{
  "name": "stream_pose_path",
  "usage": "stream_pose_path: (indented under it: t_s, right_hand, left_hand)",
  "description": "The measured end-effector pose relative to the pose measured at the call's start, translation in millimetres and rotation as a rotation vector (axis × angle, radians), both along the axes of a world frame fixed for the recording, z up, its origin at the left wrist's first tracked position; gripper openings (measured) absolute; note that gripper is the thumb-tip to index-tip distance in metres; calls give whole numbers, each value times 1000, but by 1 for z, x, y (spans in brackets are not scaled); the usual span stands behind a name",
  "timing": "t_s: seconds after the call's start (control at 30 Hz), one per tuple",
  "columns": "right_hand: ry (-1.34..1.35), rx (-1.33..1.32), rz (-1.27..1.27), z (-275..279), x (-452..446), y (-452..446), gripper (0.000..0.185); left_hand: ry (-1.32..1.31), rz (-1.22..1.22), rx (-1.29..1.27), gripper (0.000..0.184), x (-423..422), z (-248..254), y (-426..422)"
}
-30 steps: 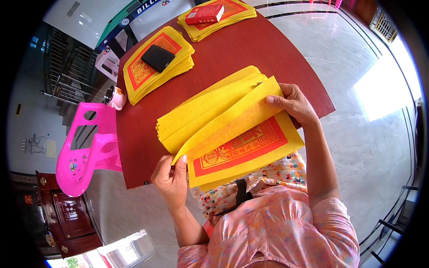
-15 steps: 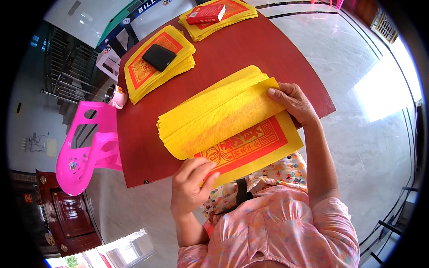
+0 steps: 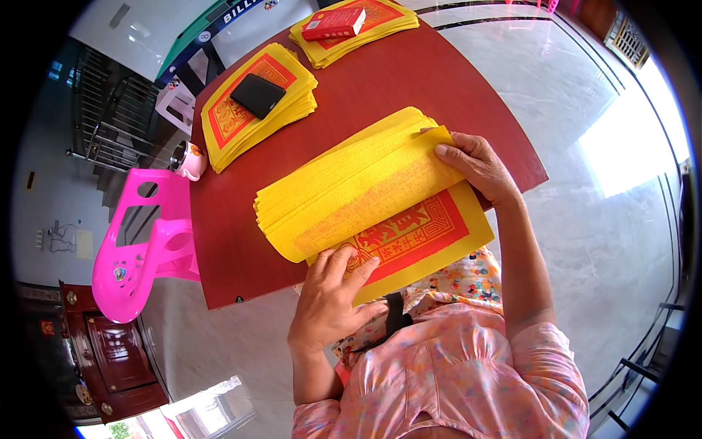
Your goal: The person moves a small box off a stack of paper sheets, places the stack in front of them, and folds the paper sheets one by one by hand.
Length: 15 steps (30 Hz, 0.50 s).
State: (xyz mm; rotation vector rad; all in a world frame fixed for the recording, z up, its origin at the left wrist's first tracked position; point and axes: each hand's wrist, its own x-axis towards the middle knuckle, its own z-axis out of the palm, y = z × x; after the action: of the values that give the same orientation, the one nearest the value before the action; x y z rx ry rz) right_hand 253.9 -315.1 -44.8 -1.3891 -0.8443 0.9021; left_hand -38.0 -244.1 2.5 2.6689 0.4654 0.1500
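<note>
A stack of yellow paper sheets [image 3: 351, 190] is folded over in a loose curl above the table's near edge. Beneath the curl, a yellow sheet with a red and gold printed panel [image 3: 413, 234] lies face up. My right hand [image 3: 479, 167] grips the right end of the curled sheets, thumb on top and fingers behind. At the lower left, my left hand [image 3: 333, 293] rests its outstretched fingers on the printed sheet, beside the curl's edge; its thumb is spread away from them.
The dark red table [image 3: 409, 80] carries another yellow stack [image 3: 219, 143] topped by a black phone [image 3: 257, 95]. A farther stack [image 3: 398, 25] bears a red box [image 3: 334, 24]. A pink mug [image 3: 191, 161] and a pink plastic chair [image 3: 135, 256] stand at the left.
My left hand has moved right and further onto the printed sheet, its fingers straightening and spreading. My right hand keeps its hold on the curled sheets, almost unmoved.
</note>
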Motion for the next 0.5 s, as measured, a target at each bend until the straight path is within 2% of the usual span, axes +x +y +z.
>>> stream_pose_path:
  t_s: [0.3, 0.5]
  right_hand:
    - [-13, -31, -6, 0, 1, 0, 36]
    - [-15, -25, 0, 1, 1, -1, 36]
  left_hand:
    - [40, 31, 99, 66, 3, -4, -7]
    - [34, 27, 68, 62, 3, -3, -6]
